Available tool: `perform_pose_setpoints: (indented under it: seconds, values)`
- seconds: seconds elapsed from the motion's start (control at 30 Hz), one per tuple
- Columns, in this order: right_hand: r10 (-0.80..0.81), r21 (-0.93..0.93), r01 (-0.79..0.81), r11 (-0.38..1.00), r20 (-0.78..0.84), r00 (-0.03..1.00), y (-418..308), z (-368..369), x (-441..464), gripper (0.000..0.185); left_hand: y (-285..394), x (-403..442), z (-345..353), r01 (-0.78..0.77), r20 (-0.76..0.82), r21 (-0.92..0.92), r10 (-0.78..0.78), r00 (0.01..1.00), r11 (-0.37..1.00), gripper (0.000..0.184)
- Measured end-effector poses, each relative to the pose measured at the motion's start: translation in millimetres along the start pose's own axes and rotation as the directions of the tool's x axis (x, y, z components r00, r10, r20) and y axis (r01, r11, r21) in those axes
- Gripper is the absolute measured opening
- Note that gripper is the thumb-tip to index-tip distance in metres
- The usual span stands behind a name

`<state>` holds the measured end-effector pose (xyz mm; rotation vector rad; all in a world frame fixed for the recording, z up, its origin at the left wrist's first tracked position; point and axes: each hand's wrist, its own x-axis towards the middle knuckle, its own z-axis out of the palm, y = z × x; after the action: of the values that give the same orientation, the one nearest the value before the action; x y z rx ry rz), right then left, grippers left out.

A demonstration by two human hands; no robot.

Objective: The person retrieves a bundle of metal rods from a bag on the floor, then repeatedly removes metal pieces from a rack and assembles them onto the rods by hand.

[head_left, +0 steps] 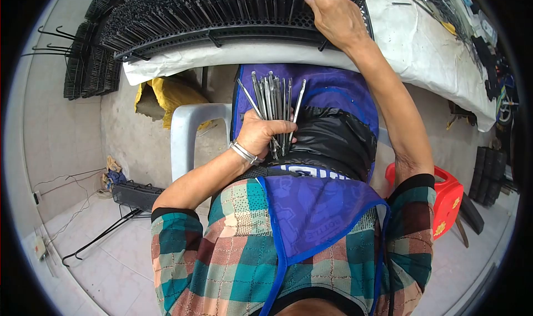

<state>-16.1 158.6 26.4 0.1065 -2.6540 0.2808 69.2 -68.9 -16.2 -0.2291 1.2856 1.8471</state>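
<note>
metal rods (271,97), slim and dull silver, stand bunched in your left hand (260,134) above your lap, their upper ends spread in a loose fan. your left fingers are wrapped around the bundle, the thumb laid across its front; one rod at the right leans apart from the rest, and another tilts out to the left. your right hand (341,23) reaches forward over the right part of a long perforated black rack (244,30), where dark upright pieces (194,8) are packed in close rows. its index finger runs past the top edge of the view, and whether the right fingers grip anything cannot be told. the rack sits on a white-covered surface (438,72) in front of you. you wear a purple apron (316,213) with blue edging over a checked shirt (233,260), a silver bracelet (242,150) around your left wrist. beside your left forearm is a pale plastic chair arm (186,130), with a yellow sack (172,102) beyond it; a red plastic stool (447,205) stands near your right elbow, a black mesh basket (136,196) by your left elbow.
</note>
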Motion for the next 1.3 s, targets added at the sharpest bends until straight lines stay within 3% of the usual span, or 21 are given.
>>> perform_pose_setpoints:
  seconds: [0.1,0.13,0.2,0.23,0.3,0.37,0.43,0.53,0.57,0.73,0.83,0.93,1.03,1.17,1.3]
  values:
    - [-0.037,0.211,0.082,0.974,-0.207,0.978,-12.1,3.8,-31.7,0.038,1.3,-1.5,-0.5,-0.001,0.013,0.004,0.001,1.000,1.000,0.024]
    - [0.089,0.426,-0.066,0.903,-0.035,0.995,-19.2,0.5,-46.6,0.039,1.8,-1.8,-0.3,0.000,0.015,0.003,0.000,1.000,1.000,0.024]
    - [0.212,0.699,-0.404,0.590,0.348,0.913,-34.8,-13.4,-76.4,0.038,3.0,-2.2,0.1,0.003,0.039,0.012,-0.003,0.999,1.000,0.024]
    - [0.202,0.738,-0.560,0.376,0.525,0.827,-40.5,-19.6,-87.2,0.038,3.1,-2.0,0.5,0.005,0.053,0.019,-0.006,0.999,1.000,0.023]
    - [0.136,0.732,-0.655,0.186,0.641,0.755,-46.4,-21.3,-103.8,0.036,1.5,-2.3,0.6,-0.005,0.090,0.029,0.002,0.996,1.000,0.024]
    - [0.152,0.806,-0.541,0.241,0.519,0.841,-52.5,-14.3,-115.4,0.029,0.6,-3.7,1.4,-0.024,0.126,0.046,0.018,0.992,0.999,0.024]
    - [0.159,0.755,-0.621,0.211,0.600,0.784,-56.2,-22.2,-113.9,0.019,1.3,-4.3,2.2,-0.050,0.158,0.070,0.038,0.987,0.996,0.023]
    - [0.236,0.806,-0.577,0.129,0.541,0.808,-56.8,-30.2,-113.6,0.013,2.3,-3.8,1.3,-0.030,0.187,0.070,0.017,0.982,0.997,0.022]
    - [0.279,0.857,-0.490,0.160,0.437,0.855,-53.9,-32.4,-111.6,0.012,2.2,-3.2,0.6,-0.014,0.195,0.062,0.002,0.981,0.998,0.022]
    - [0.545,0.946,-0.269,0.181,0.131,0.828,-21.2,-55.0,-76.6,0.012,0.1,-0.6,-3.9,0.023,0.225,0.036,-0.031,0.974,0.999,0.025]
    - [0.566,0.905,-0.143,0.400,-0.121,0.815,-7.4,-52.1,-49.9,0.021,1.4,-0.1,-4.3,0.048,0.184,0.031,-0.053,0.981,0.998,0.024]
    - [0.465,0.848,-0.004,0.530,-0.288,0.837,6.9,-34.3,-28.9,0.024,1.0,0.3,-5.3,0.063,0.164,0.015,-0.065,0.984,0.998,0.025]
    - [0.419,0.825,0.076,0.560,-0.361,0.833,8.1,-14.6,-14.3,0.027,1.6,0.3,-4.9,0.068,0.155,0.007,-0.068,0.986,0.998,0.025]
    - [0.338,0.737,0.049,0.674,-0.367,0.867,6.9,2.6,-6.3,0.026,0.8,1.7,-6.7,0.058,0.156,0.022,-0.060,0.986,0.998,0.024]
    - [0.312,0.649,0.067,0.758,-0.451,0.836,1.8,5.7,1.7,0.033,0.7,2.1,-7.4,0.060,0.151,0.022,-0.063,0.987,0.998,0.023]
